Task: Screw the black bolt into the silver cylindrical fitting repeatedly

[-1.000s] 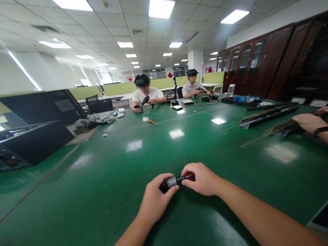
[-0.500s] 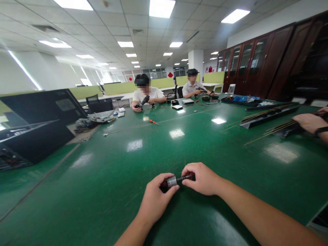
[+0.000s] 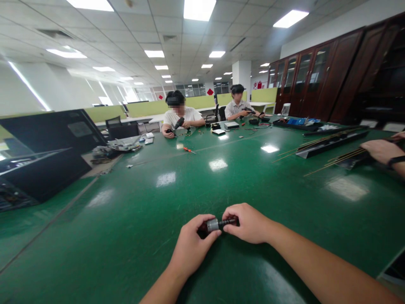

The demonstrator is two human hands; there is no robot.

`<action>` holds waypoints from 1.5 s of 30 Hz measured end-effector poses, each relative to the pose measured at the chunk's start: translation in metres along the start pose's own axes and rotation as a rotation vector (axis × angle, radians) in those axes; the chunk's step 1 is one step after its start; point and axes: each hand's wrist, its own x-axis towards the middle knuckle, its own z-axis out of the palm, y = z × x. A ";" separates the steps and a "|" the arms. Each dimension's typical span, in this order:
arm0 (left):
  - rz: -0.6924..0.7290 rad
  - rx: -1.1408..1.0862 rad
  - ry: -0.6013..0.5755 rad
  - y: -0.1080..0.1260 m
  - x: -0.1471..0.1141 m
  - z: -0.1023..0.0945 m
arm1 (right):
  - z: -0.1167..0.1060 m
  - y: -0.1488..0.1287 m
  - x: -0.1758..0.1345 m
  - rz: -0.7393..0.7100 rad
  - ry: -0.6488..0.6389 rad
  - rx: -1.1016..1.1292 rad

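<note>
Over the near part of the green tabletop [image 3: 142, 236], both hands are close tog.: the L hand [image 3: 196, 236] has its grip clamped on a silver cylinder [image 3: 213, 225], thumb on one side, fingers on the other, & the R hand [image 3: 245, 223] has its grip closed on a dark ringed shaft [image 3: 226, 222] at the cyl.'s R end. Can't tell if the parts touch the tabletop or are held just above it. Progress, approx.: cyl. & shaft are in line and look joined end to end, so that much seems done; whether the shaft is fully seated, can't tell, as fingers hide its far end & the L palm hides the cyl.'s other end. Left, by my guess: any final fit, plus letting go, since neither part is set down yet. No tool in these hands; an orange screwdriver [image 3: 189, 150] lies well apart, farther up the tabletop. Thin rods [image 3: 319, 145] are off to the R, some next to a co-worker's hand [image 3: 381, 151], also well apart from the cyl. & shaft.
</note>
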 end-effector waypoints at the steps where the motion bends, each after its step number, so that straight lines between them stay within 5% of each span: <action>1: -0.001 0.000 0.000 0.000 0.000 0.000 | 0.000 0.000 0.000 -0.001 0.001 -0.001; 45: -0.012 -0.005 -0.051 0.003 0.000 0.002 | 0.001 -0.001 -0.002 -0.021 -0.015 -0.018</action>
